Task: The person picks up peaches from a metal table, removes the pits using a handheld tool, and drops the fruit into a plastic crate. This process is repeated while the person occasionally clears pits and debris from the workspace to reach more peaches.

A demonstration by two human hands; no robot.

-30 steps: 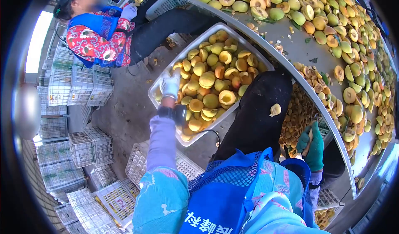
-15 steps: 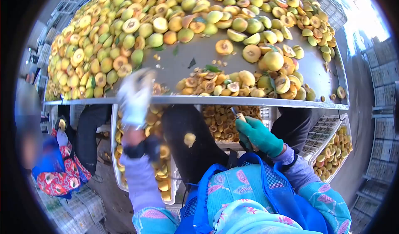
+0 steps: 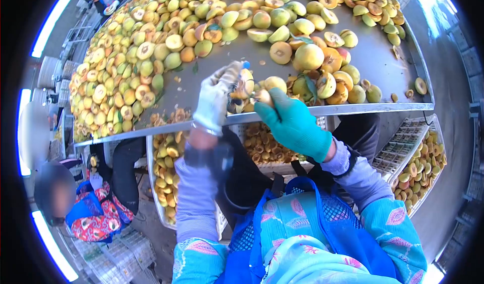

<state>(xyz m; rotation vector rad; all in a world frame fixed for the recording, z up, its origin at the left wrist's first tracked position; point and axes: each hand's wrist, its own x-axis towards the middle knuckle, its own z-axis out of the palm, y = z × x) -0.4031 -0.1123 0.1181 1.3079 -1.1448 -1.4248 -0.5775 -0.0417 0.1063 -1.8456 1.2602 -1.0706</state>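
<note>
My left hand (image 3: 216, 100), in a white glove, is closed at the near edge of the metal table. Between its fingers is a peach half (image 3: 245, 83), partly hidden and blurred. Beside it, my right hand (image 3: 296, 125), in a green glove, is closed round a short tool with a pale wooden handle (image 3: 263, 98). The tool's tip points at the left hand and is hard to make out. A whole-looking yellow peach (image 3: 275, 84) lies just past the right fingers. Cut and whole peaches (image 3: 308, 57) are piled behind.
A metal table (image 3: 222, 64) bears a big heap of peaches (image 3: 146, 52). Below its rim stand a crate of halves (image 3: 164, 170) and a crate of small brown pieces (image 3: 269, 145). Another full crate (image 3: 421, 168) is at right. A person in red patterned sleeves (image 3: 96, 218) sits at left.
My left hand has moved right along the table edge and now has a peach half. My right hand has risen from my lap to meet it, tool in hand. The view has shifted.
</note>
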